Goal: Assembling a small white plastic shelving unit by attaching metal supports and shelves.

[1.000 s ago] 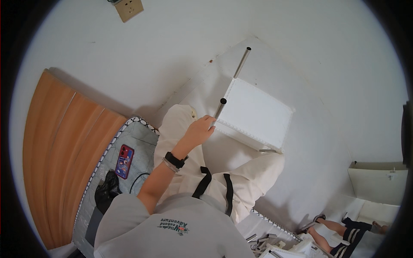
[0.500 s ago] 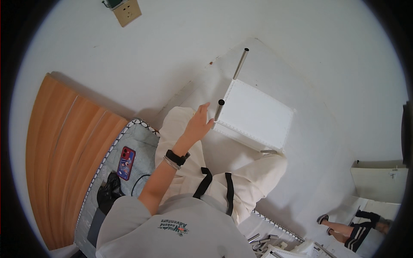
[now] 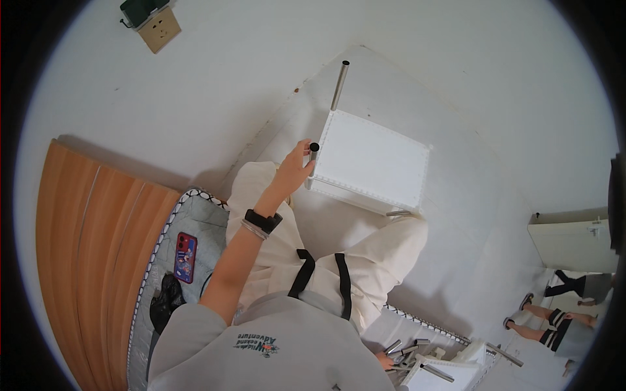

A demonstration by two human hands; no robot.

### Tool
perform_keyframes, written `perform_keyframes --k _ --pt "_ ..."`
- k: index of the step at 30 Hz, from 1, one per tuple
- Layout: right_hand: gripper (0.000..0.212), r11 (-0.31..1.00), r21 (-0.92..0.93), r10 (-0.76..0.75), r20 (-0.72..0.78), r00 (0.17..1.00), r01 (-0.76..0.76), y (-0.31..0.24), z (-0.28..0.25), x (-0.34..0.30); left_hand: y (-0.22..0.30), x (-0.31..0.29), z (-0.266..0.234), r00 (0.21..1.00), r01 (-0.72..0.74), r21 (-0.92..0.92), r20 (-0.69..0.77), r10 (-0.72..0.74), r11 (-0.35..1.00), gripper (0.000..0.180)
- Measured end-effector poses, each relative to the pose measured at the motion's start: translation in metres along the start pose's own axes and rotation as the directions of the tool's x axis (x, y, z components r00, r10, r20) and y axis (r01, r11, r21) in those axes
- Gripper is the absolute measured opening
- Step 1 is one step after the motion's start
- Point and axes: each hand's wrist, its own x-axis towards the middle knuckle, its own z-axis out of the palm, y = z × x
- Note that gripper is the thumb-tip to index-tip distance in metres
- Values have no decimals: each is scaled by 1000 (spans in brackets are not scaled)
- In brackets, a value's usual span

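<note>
As the seated person's lap marks the clock's centre, pale floor [image 3: 456,215] spreads at two, a curved wooden board [image 3: 91,241] stands at nine, and a grey quilted mattress [image 3: 210,216] at ten bears a phone [image 3: 185,257]. At one sits a white box-like unit [image 3: 372,156], metal tubes rising at its corners. The left hand [image 3: 290,173] holds the near tube [image 3: 315,159]. At four, loose tubes [image 3: 392,347] lie by another white piece [image 3: 453,367]; the right hand [image 3: 384,360], mostly hidden, reaches them, its grip I cannot tell.
</note>
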Motion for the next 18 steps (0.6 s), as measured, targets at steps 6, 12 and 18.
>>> perform_keyframes --k 6,12,18 --pt "24 896 412 -109 -158 981 166 -54 -34 10 -11 10 14 996 77 -100 55 -72 992 28" --pt "24 516 817 -364 -62 929 257 -178 -72 43 -5 -17 12 995 94 -69 -34 -96 993 23" --pt "17 155 958 -776 -33 630 242 -306 -115 41 18 -48 34 988 89 0 123 -89 996 25"
